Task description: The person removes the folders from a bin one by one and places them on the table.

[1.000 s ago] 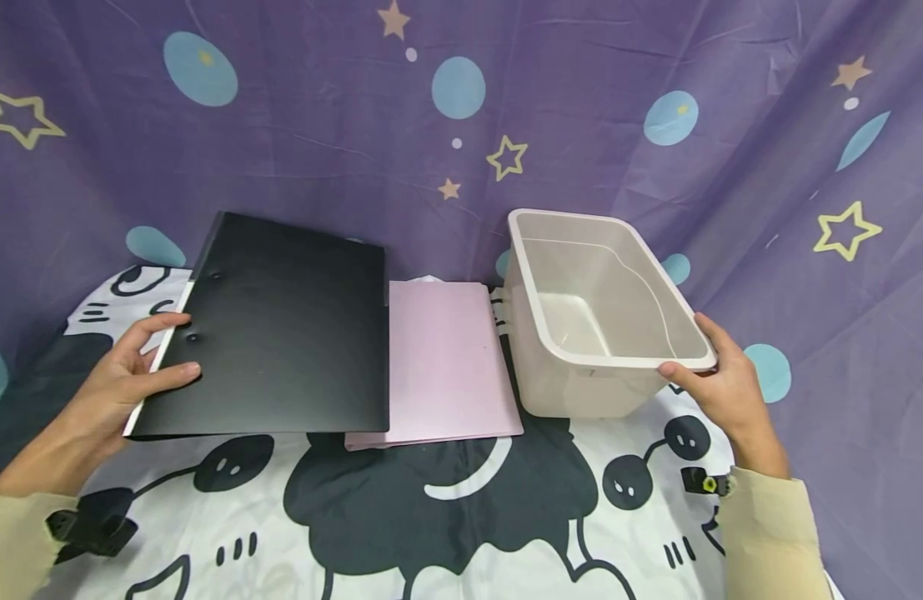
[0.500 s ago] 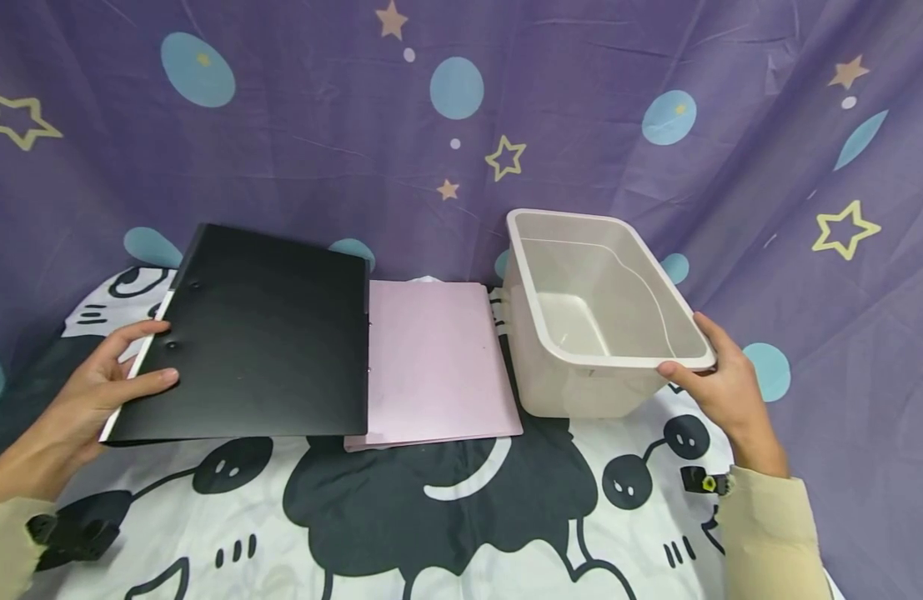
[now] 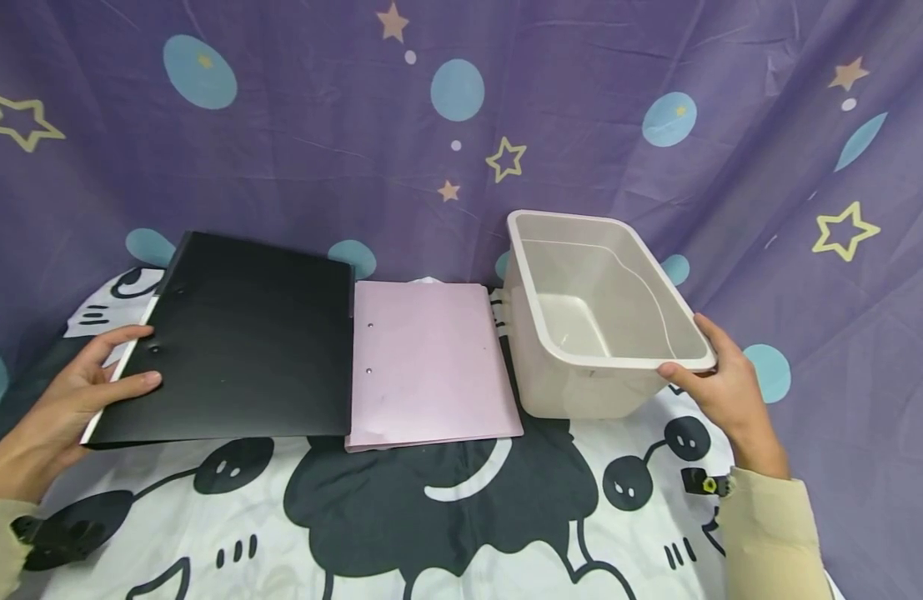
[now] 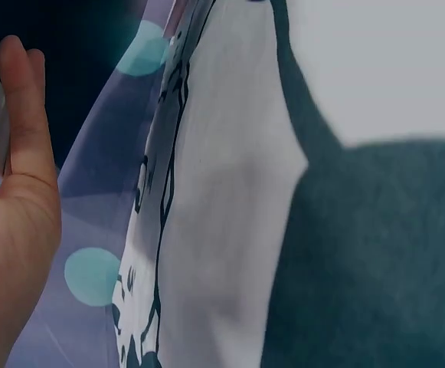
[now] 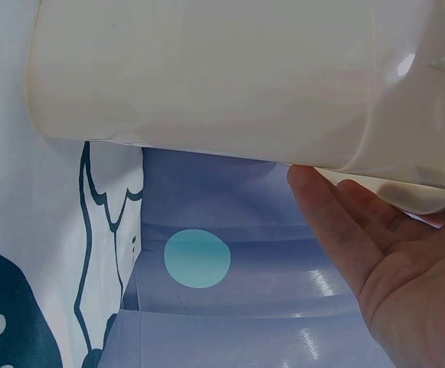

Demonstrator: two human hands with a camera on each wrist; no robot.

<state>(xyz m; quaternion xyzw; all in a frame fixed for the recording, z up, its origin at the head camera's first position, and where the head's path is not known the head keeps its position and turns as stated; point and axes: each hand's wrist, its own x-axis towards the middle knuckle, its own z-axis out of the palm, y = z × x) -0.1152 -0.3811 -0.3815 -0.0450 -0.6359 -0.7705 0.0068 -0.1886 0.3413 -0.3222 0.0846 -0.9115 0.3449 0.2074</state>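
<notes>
My left hand (image 3: 78, 392) grips a black folder (image 3: 243, 350) by its white-edged left side, the thumb lying on top of the cover. The folder is tilted, its right edge beside a pink folder (image 3: 438, 367) that lies flat on the cloth. On the right, a beige plastic bin (image 3: 581, 387) stands with its open top facing up and nothing inside. My right hand (image 3: 719, 396) holds the bin's near right corner, thumb over the rim. In the right wrist view, fingers (image 5: 325, 211) press under the bin's rim. The left wrist view shows only part of my left hand (image 4: 23, 207).
A white cloth (image 3: 228, 508) with dark cartoon prints covers the surface. Behind it hangs a purple curtain (image 3: 318, 108) with stars and blue spots, close to the far edges of the folders and bin.
My left hand has moved left and slightly down with the black folder, uncovering more of the pink folder and its two small holes. The right hand and bin have stayed put.
</notes>
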